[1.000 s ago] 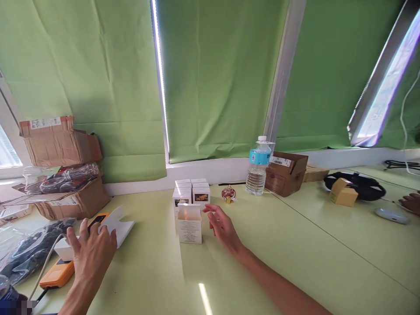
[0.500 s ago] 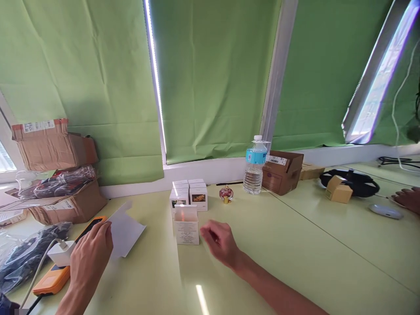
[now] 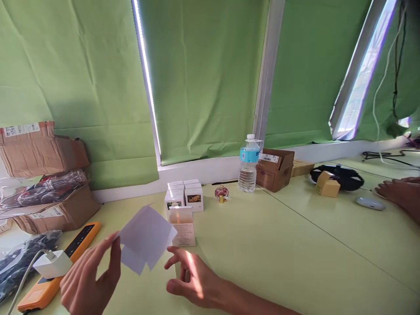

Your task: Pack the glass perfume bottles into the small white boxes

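Pinched between the thumb and fingertips of my left hand (image 3: 93,275) are thin white sheets of paper (image 3: 144,236), raised over the table and fanned apart at the lower corners. My right hand (image 3: 193,278) is to the right of the sheets, empty, with its fingers apart and bent toward the paper. Just beyond that hand stands a small white carton (image 3: 184,235) with its top flap up and printed text on the front. Behind it several white boxes (image 3: 194,199) with flower pictures are grouped together. A round reddish glass bottle (image 3: 222,192) with a gold cap lies to their right.
An orange power strip (image 3: 83,240) with a white charger (image 3: 52,264) lies at left, near stacked cardboard boxes (image 3: 65,153). Further right are a water bottle (image 3: 248,168), a brown box (image 3: 275,170), a black strap (image 3: 348,177), a mouse (image 3: 370,203) and another person's hand (image 3: 398,192).
My left hand has brought the paper from beside the power strip rightward and up. My right hand has moved left and nearer, its fingers opening from a curl. The view has turned slightly right.
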### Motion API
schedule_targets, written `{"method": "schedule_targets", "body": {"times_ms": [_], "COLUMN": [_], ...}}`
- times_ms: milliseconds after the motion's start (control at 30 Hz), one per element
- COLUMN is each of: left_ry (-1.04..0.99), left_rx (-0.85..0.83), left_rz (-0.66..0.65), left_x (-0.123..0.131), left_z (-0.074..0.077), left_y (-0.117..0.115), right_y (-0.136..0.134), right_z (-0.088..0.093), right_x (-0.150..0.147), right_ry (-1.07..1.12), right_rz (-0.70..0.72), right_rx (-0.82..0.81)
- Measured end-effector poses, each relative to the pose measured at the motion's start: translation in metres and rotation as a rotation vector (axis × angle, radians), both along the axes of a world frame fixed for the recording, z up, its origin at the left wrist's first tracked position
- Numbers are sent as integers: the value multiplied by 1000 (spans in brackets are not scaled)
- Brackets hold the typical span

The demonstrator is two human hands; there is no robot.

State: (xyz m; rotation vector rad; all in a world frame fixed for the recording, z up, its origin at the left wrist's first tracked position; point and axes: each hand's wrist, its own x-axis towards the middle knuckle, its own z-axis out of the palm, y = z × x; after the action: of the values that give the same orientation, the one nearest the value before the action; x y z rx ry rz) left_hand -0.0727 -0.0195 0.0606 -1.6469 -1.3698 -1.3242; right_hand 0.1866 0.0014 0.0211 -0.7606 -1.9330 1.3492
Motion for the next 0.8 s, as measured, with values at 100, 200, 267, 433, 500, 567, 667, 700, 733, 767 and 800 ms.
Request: {"method": "schedule_targets", "body": {"times_ms": [100, 200, 267, 433, 500, 567, 667, 700, 733, 767, 800], "left_ry": [230, 474, 579, 647, 671, 702, 747, 747, 724, 674, 594], "left_rx": [193, 92, 51, -6, -27, -61, -121, -134, -137, -137, -135], "left_rz": [-202, -421, -471, -514, -538, -544, -524, -524, -528, -530, -523], "left_x": [25, 44, 49, 51, 52, 55, 61, 62, 62, 62, 61], "left_z": [-1, -5, -8, -10, -10, -8, -6, -6, -7, -9, -11], "left_y": [-4, -7, -7, -5, -4, -5, -9, -10, -12, -13, -14], "right_y": [0, 1, 3, 7, 7, 8, 10, 11, 12, 14, 15], "right_z": [4, 4, 3, 7, 12, 18, 24, 26, 27, 29, 32], "right_x": [-5, -10, -13, -11, -9, -8, -6, -5, -4, -2, 0], "right_ry": [166, 320, 401, 533, 535, 530, 515, 509, 503, 497, 491], "right_rz": [14, -36, -104, -191, -198, -224, -266, -279, -292, -306, -322], "right_rx": [-5, -61, -153, -244, -244, -234, -197, -180, -162, -143, -123]}}
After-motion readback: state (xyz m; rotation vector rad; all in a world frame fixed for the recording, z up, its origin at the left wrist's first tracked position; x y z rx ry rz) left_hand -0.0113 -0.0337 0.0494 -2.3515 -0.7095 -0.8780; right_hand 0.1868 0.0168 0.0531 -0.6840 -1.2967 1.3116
